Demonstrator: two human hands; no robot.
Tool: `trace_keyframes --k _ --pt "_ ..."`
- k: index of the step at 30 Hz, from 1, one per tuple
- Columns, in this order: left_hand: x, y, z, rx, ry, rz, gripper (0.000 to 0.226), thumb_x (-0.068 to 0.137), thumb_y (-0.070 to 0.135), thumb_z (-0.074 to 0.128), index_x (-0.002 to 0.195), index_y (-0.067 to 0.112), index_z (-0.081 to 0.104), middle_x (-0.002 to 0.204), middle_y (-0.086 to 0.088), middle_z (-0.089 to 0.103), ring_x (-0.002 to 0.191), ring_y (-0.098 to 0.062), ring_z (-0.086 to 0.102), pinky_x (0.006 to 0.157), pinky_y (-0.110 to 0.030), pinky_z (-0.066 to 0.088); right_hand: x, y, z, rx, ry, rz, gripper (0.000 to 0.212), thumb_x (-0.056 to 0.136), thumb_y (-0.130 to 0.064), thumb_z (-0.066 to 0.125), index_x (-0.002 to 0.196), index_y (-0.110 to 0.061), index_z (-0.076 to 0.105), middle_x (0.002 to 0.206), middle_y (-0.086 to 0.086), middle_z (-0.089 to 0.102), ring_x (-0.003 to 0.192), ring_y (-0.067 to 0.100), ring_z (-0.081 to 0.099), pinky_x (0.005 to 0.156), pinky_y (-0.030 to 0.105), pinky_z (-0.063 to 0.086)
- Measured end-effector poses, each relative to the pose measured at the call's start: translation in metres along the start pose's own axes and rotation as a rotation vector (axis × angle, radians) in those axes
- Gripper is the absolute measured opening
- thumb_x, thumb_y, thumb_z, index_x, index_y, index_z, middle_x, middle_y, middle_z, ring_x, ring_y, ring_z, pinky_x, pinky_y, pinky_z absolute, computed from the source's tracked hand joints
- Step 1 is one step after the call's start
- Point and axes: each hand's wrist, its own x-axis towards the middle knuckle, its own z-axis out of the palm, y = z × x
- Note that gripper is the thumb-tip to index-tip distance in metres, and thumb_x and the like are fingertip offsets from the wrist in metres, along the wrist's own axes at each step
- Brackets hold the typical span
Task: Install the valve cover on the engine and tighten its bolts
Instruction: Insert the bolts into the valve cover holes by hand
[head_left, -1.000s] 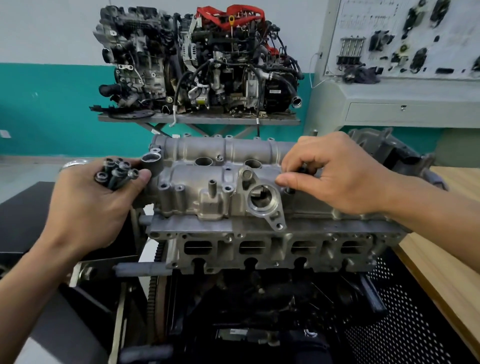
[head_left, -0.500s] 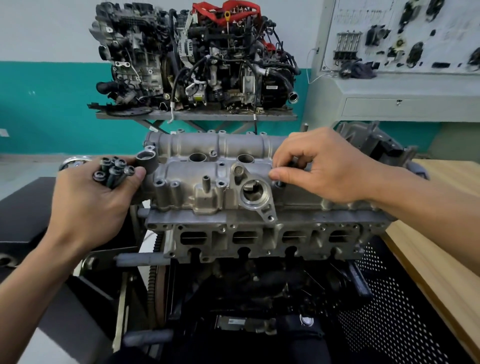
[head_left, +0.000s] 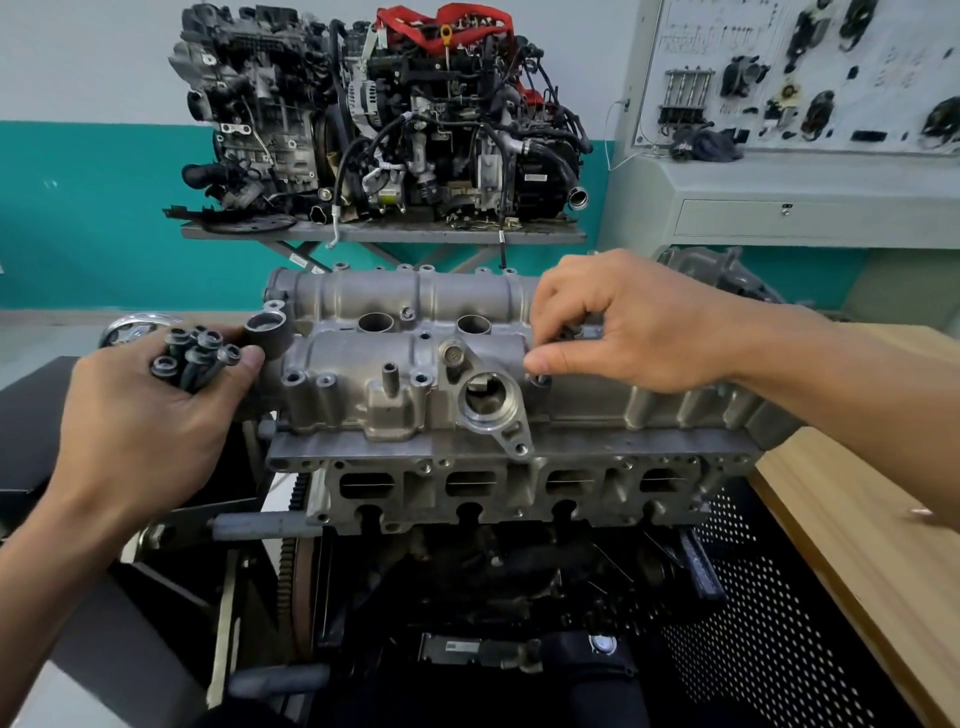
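A big engine stands in the middle on a dark stand, right in front of the person. Behind it, near the wall, a second engine with red parts on top sits on a metal counter. To the right of that is a grey cabinet with a white board full of small car parts.

A wooden counter runs along the right side. A black mesh panel is between it and the big engine.

The cover is silver and lies flat on top of the big engine, with two round holes open in its top.

The left hand is at the left end of the cover, just beside its round tube end. Its grip is closed round a bunch of dark bolts, heads pointing up.

The right hand reaches over the middle of the cover and hides the part under it. Its grip is narrow: the fingers are curled and pinch a small dark bolt, which the fingers mostly hide. Just under the thumb tip, one more bolt head sits in a hole of the cover.
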Motion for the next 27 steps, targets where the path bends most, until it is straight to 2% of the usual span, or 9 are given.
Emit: trace_keyframes --k 3,5,9,12,15,20,23,25,27 --pt "0.003 -0.003 0.0 -0.008 0.009 -0.015 0.043 0.081 0.084 0.051 0.1 0.051 0.071 0.092 0.032 0.072 0.087 0.004 0.071 0.07 -0.032 0.056 0.007 -0.006 0.003 -0.185 -0.002 -0.02 0.048 0.088 -0.058 0.049 0.066 -0.018 0.065 0.085 -0.002 0.056 0.081 0.015 0.052 0.075 0.04 0.046" --pt "0.006 -0.003 0.001 -0.012 0.007 -0.024 0.046 0.08 0.085 0.051 0.101 0.049 0.072 0.094 0.03 0.073 0.088 0.002 0.072 0.069 -0.032 0.057 0.009 -0.008 -0.002 -0.191 0.019 -0.024 0.054 0.089 -0.062 0.045 0.072 -0.017 0.069 0.091 -0.003 0.058 0.086 0.014 0.054 0.078 0.039 0.047" --pt "0.011 -0.005 0.005 0.0 0.003 -0.043 0.056 0.076 0.089 0.05 0.104 0.046 0.072 0.094 0.022 0.075 0.091 -0.002 0.072 0.073 -0.031 0.059 0.008 -0.002 -0.02 0.09 0.001 0.043 0.029 0.093 -0.043 0.059 0.097 -0.02 0.076 0.099 -0.007 0.068 0.093 0.008 0.065 0.084 0.027 0.051" --pt "0.012 -0.009 0.006 -0.017 -0.004 -0.045 0.065 0.076 0.088 0.051 0.112 0.038 0.072 0.099 0.013 0.076 0.095 -0.01 0.073 0.089 -0.042 0.059 0.004 0.003 -0.022 0.076 -0.114 0.04 0.016 0.093 -0.025 0.067 0.106 -0.022 0.075 0.099 -0.012 0.071 0.094 0.003 0.065 0.081 0.012 0.045" --pt "0.012 -0.01 0.007 -0.03 -0.016 -0.042 0.067 0.076 0.087 0.052 0.115 0.036 0.072 0.102 0.01 0.076 0.098 -0.013 0.073 0.092 -0.047 0.058 0.003 0.008 -0.017 0.077 -0.102 0.049 0.014 0.091 -0.02 0.07 0.103 -0.019 0.077 0.094 -0.014 0.073 0.088 -0.003 0.065 0.077 0.006 0.042" --pt "0.009 -0.002 0.006 0.005 -0.015 -0.063 0.067 0.077 0.085 0.053 0.117 0.034 0.071 0.097 0.018 0.075 0.09 0.002 0.07 0.08 -0.02 0.055 0.013 0.004 -0.009 -0.056 -0.061 -0.007 0.017 0.09 -0.031 0.07 0.082 -0.016 0.073 0.09 -0.007 0.069 0.083 0.006 0.063 0.076 0.023 0.049" --pt "0.006 0.004 0.008 0.02 -0.004 -0.039 0.043 0.081 0.065 0.063 0.111 0.036 0.071 0.093 0.022 0.072 0.083 0.011 0.066 0.075 -0.01 0.051 0.017 0.001 -0.006 -0.148 -0.067 -0.044 0.033 0.092 -0.041 0.061 0.076 -0.013 0.065 0.091 0.0 0.066 0.085 0.018 0.062 0.079 0.04 0.05" --pt "0.007 0.008 0.006 0.019 -0.018 -0.027 0.007 0.087 0.045 0.073 0.091 0.04 0.074 0.088 0.024 0.07 0.078 0.019 0.063 0.073 -0.014 0.052 0.018 -0.001 -0.005 -0.166 -0.078 -0.043 0.041 0.093 -0.048 0.053 0.076 -0.013 0.066 0.092 0.0 0.065 0.085 0.018 0.061 0.08 0.041 0.049" --pt "0.008 0.012 0.004 0.053 -0.045 -0.009 0.016 0.09 0.032 0.075 0.082 0.045 0.07 0.075 0.024 0.07 0.071 0.018 0.062 0.068 -0.005 0.048 0.018 -0.003 -0.01 -0.115 -0.085 -0.001 0.039 0.094 -0.05 0.053 0.085 -0.017 0.071 0.094 -0.006 0.067 0.088 0.011 0.063 0.082 0.038 0.051"
